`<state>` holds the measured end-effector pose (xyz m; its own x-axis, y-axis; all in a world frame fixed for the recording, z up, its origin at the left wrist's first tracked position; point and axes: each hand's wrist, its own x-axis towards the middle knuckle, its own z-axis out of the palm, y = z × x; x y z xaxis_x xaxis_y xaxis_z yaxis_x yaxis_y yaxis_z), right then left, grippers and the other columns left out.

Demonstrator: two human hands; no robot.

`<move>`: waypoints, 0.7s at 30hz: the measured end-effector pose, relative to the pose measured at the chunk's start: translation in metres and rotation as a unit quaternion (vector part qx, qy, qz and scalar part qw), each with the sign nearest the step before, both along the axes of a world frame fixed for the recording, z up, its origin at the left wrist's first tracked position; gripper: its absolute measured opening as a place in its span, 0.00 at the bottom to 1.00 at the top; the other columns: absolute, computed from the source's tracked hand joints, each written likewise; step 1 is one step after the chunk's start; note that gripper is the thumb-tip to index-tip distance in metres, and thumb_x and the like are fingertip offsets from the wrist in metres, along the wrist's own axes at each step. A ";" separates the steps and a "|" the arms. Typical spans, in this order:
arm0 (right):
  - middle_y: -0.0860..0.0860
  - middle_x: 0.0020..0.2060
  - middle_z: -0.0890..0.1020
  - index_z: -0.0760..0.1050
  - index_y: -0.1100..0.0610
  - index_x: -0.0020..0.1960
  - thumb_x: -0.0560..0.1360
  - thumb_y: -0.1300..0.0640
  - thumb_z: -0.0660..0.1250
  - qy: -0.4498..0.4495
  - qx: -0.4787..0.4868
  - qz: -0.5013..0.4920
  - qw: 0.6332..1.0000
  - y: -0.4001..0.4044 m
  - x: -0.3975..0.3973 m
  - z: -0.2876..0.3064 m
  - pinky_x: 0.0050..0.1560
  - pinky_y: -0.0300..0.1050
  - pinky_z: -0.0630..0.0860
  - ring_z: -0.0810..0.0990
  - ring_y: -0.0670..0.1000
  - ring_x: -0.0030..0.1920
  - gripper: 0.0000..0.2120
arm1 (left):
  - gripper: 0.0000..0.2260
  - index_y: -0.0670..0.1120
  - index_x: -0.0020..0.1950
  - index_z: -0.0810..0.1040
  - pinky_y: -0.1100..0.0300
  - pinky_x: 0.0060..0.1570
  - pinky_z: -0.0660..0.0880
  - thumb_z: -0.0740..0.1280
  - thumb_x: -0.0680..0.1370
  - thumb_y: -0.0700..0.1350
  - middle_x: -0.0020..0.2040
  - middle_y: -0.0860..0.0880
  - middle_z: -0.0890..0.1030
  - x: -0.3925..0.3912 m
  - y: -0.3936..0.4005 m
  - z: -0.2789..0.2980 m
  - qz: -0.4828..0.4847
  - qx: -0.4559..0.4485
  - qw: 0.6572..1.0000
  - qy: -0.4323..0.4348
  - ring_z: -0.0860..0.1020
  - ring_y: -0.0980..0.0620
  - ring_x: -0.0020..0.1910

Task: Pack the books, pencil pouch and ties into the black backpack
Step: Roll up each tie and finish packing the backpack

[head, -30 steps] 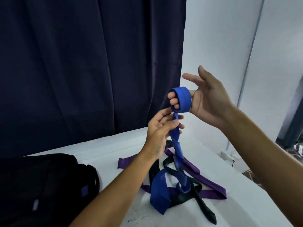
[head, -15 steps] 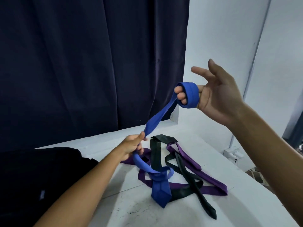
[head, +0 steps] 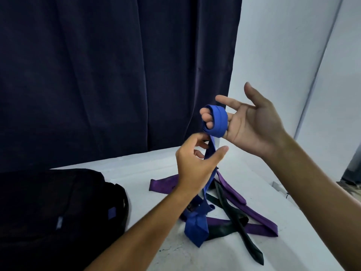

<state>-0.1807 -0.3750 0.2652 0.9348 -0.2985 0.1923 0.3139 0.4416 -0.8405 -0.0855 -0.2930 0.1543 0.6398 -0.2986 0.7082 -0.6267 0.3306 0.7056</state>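
A blue tie is wound in a coil round the middle fingers of my right hand, which is raised with index finger and thumb spread. My left hand sits just below the coil and grips the hanging part of the tie with curled fingers. The tie's wide end lies on the white table. A purple tie and a black tie lie tangled under it. The black backpack rests at the left on the table.
A dark curtain hangs behind the table. A white wall is at the right. The table's right edge runs close by the ties. Books and pencil pouch are not in view.
My left hand has come up from low over the table to just under the coil, carrying the blue tie's strand. The coil on my right hand has gained a turn.
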 end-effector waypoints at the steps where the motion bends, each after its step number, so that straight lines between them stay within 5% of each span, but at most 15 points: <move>1: 0.70 0.52 0.81 0.61 0.61 0.73 0.81 0.40 0.53 0.000 0.006 0.004 1.000 0.000 0.000 -0.001 0.43 0.52 0.83 0.84 0.64 0.45 0.30 | 0.15 0.44 0.48 0.81 0.60 0.36 0.75 0.77 0.67 0.51 0.40 0.51 0.82 -0.003 -0.003 -0.001 0.004 -0.004 1.000 0.022 0.80 0.51 0.39; 7: 0.71 0.54 0.80 0.61 0.60 0.73 0.80 0.38 0.53 -0.008 0.025 0.021 0.999 -0.001 -0.001 -0.005 0.45 0.54 0.82 0.84 0.65 0.48 0.32 | 0.04 0.43 0.41 0.82 0.67 0.37 0.73 0.75 0.73 0.40 0.33 0.53 0.81 -0.001 -0.011 0.003 -0.044 0.010 0.991 0.124 0.76 0.58 0.33; 9: 0.71 0.54 0.80 0.61 0.60 0.73 0.80 0.39 0.54 -0.008 0.019 0.014 1.000 -0.003 -0.002 -0.005 0.44 0.54 0.82 0.84 0.66 0.48 0.31 | 0.08 0.42 0.36 0.79 0.68 0.33 0.71 0.72 0.76 0.39 0.29 0.53 0.77 0.002 -0.007 0.000 -0.070 0.027 0.988 0.138 0.73 0.59 0.30; 13: 0.71 0.52 0.80 0.61 0.61 0.72 0.80 0.41 0.56 0.023 -0.015 -0.017 0.999 -0.015 -0.006 -0.004 0.41 0.52 0.82 0.84 0.65 0.45 0.29 | 0.07 0.37 0.41 0.77 0.56 0.35 0.78 0.67 0.78 0.38 0.32 0.45 0.79 0.016 0.006 -0.007 -0.146 0.065 0.970 0.181 0.78 0.50 0.31; 16: 0.71 0.50 0.81 0.62 0.61 0.71 0.80 0.44 0.58 0.052 -0.026 -0.037 0.998 -0.022 -0.007 -0.004 0.38 0.51 0.81 0.84 0.64 0.42 0.27 | 0.06 0.41 0.41 0.78 0.57 0.32 0.78 0.67 0.78 0.38 0.31 0.46 0.81 0.022 0.016 -0.009 -0.173 0.091 0.957 0.215 0.79 0.50 0.28; 21: 0.72 0.52 0.80 0.62 0.61 0.70 0.80 0.46 0.59 0.006 0.006 -0.085 0.996 -0.021 0.009 -0.015 0.50 0.57 0.82 0.83 0.68 0.49 0.25 | 0.05 0.39 0.42 0.79 0.56 0.32 0.80 0.68 0.78 0.37 0.34 0.44 0.83 0.010 0.026 -0.016 -0.200 0.118 0.944 0.235 0.80 0.49 0.28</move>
<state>-0.1716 -0.3961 0.2502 0.8724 -0.4556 0.1771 0.3758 0.3932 -0.8391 -0.0755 -0.2674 0.1381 0.6697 -0.6963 0.2582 -0.0855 0.2730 0.9582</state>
